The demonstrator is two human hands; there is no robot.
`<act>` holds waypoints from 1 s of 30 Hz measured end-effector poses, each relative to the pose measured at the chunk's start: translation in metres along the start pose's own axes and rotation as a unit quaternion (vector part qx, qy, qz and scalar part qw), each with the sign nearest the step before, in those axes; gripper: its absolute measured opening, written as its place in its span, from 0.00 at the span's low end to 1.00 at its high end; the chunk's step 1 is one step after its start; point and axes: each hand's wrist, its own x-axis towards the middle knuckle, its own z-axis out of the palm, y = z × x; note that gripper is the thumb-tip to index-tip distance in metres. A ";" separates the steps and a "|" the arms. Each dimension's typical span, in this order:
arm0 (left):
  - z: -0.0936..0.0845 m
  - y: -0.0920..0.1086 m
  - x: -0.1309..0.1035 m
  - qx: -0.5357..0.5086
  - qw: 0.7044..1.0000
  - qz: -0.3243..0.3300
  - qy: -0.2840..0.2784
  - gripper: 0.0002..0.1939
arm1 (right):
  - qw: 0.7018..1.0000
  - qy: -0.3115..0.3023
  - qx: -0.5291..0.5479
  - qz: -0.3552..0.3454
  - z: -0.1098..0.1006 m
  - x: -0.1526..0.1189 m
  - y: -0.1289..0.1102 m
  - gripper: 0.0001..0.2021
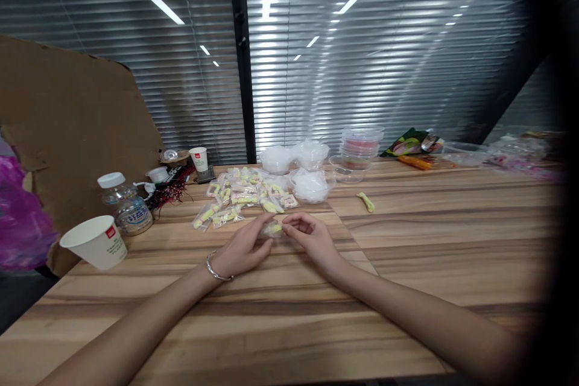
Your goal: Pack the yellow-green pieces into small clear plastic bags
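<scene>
You have a small clear bag (272, 229) with something yellow in it, low over the wood table (289, 319), right between your two hands. Your right hand (314, 244) pinches the bag's right end, with the thumb and fingertips close together on it. Your left hand (244, 247) is at the other end; its thumb sits apart from the fingers, but you cannot tell if they squeeze the bag. A silver bracelet (217, 268) is on that wrist. Call the bag the middle of a clock, with twelve pointing away from you. At eleven is a pile of little bags (244, 193) with yellow and pink bits inside. At one is a see-through bag of white stuff (311, 186). At two lies a loose yellow piece (367, 202), bare on the wood. At nine stands a big paper cup (97, 241), and just past it, near ten, a white-capped bottle (131, 211).
</scene>
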 end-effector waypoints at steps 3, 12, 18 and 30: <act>0.002 -0.002 0.002 -0.014 0.999 -0.011 0.040 0.23 | 0.999 0.036 0.010 0.008 -0.002 0.003 0.001 0.10; 0.006 -0.016 0.010 -0.362 0.898 -0.232 0.097 0.28 | 0.996 0.080 0.024 0.011 -0.004 0.007 0.003 0.15; 0.006 -0.024 0.011 -0.452 0.845 -0.254 0.127 0.27 | 0.992 0.122 0.028 -0.018 -0.006 0.007 0.002 0.12; 0.004 -0.024 0.010 -0.463 0.841 -0.259 0.110 0.24 | 0.997 0.064 -0.023 -0.040 -0.005 0.005 0.002 0.10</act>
